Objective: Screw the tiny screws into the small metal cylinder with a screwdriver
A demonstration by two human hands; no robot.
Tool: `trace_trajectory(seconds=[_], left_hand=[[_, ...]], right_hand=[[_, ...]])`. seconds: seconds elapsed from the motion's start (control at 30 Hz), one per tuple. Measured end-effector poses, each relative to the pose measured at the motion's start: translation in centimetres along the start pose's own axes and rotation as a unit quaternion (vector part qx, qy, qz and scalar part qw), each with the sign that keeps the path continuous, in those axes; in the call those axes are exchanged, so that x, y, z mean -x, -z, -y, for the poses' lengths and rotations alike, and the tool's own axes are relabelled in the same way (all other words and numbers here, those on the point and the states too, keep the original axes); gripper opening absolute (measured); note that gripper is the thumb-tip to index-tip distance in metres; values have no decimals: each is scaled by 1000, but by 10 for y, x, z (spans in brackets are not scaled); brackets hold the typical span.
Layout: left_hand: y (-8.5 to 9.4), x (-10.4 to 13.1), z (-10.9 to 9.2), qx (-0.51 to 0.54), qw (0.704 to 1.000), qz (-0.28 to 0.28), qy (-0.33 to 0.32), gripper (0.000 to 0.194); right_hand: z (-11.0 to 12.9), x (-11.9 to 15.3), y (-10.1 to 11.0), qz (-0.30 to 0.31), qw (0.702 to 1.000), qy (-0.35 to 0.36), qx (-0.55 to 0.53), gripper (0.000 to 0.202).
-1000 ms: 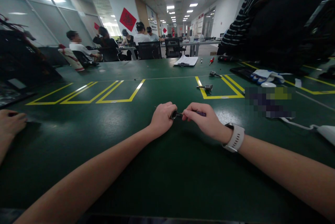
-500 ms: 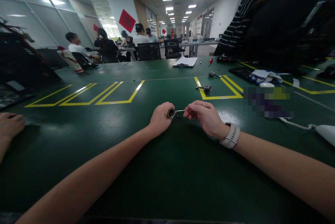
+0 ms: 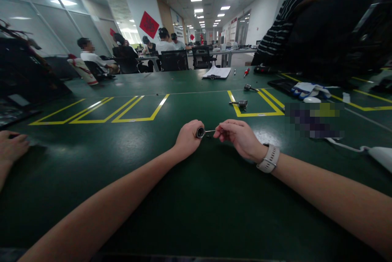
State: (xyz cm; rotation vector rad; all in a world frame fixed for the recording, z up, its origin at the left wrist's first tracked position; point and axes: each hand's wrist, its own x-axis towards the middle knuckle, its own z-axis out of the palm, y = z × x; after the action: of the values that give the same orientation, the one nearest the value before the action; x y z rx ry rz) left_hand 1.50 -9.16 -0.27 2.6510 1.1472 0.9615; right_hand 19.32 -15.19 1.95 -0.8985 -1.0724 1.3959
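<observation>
My left hand (image 3: 189, 138) is wrapped round a dark cylindrical metal part (image 3: 200, 132), its round open end facing me. Fingers of my right hand (image 3: 234, 134) pinch a thin metal rod (image 3: 211, 131), whose far end meets the side of the cylindrical part. Just below the rod, a tiny dark piece (image 3: 208, 136) lies on the green table (image 3: 196, 213). Beyond my right hand, a metal part with a shaft (image 3: 240, 103) rests inside a yellow tape outline, and a similar part (image 3: 250, 87) lies farther back.
Another person's hand (image 3: 14, 145) is at the left edge. Farther back are a clipboard with paper (image 3: 217, 72) and a red tool (image 3: 246, 72). To the right lie gloves (image 3: 310, 89) and a white cable (image 3: 346, 145). A person in a striped top (image 3: 280, 25) stands behind.
My right hand has shifted very slightly left, and the rod tilts a little differently. My left hand keeps its grip in the same place.
</observation>
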Motion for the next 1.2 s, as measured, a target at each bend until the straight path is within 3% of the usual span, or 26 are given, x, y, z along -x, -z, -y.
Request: trace_trajectory(seconds=[0.57, 1.2], left_hand=[[0, -1, 1, 5, 1000, 18, 25, 12], [2, 0, -1, -38, 996, 43, 71, 9]], right_hand=[[-5, -8, 5, -37, 991, -106, -77, 15], [-6, -7, 5, -115, 993, -7, 16, 13]])
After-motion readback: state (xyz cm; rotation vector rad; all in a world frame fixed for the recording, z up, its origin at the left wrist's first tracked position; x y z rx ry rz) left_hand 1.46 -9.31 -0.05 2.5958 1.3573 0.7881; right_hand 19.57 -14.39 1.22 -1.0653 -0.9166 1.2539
